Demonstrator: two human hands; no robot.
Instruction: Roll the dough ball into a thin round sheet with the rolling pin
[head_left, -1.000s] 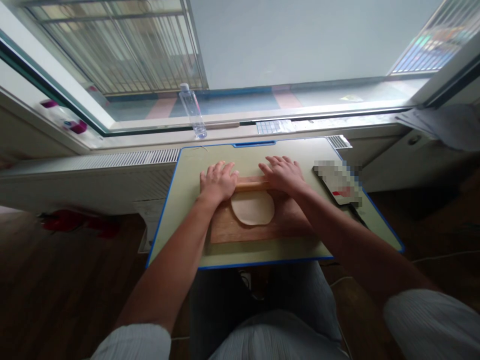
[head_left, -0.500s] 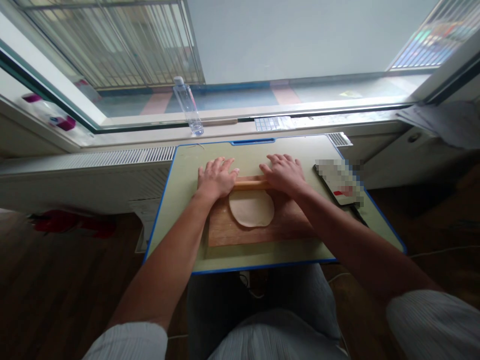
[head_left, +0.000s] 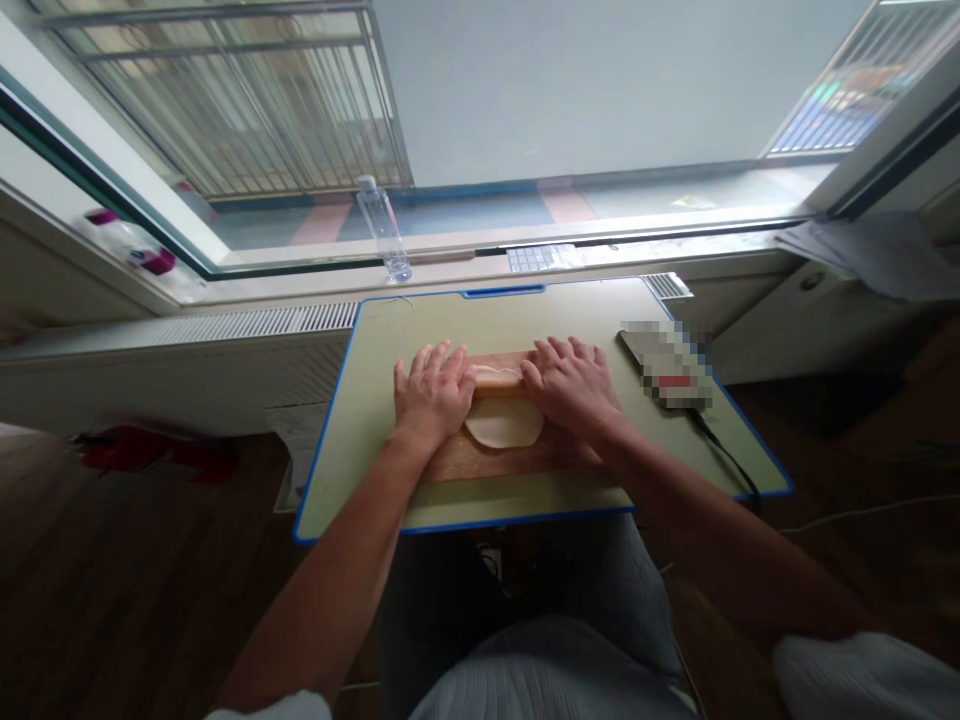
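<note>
A wooden rolling pin [head_left: 497,384] lies crosswise over a flat, rounded sheet of pale dough [head_left: 504,428]. My left hand [head_left: 433,392] is closed over the pin's left end, and my right hand [head_left: 571,384] covers the right end. Both palms press from above with the fingers pointing forward, so the pin's ends are hidden. A thin edge of dough shows beyond the pin. Under the dough is a brown wooden board [head_left: 480,466], partly covered by my hands and wrists.
The board rests on a small pale-green table [head_left: 450,512] with a blue rim. A phone [head_left: 660,365], partly pixelated, lies on its right side with a black cable [head_left: 724,450] attached. On the sill behind stands a clear bottle [head_left: 385,235], above a radiator [head_left: 300,320].
The pin now sits over the dough rather than near its far edge, covering more of it. Both hands have come nearer with it. The camera view has also shifted slightly.
</note>
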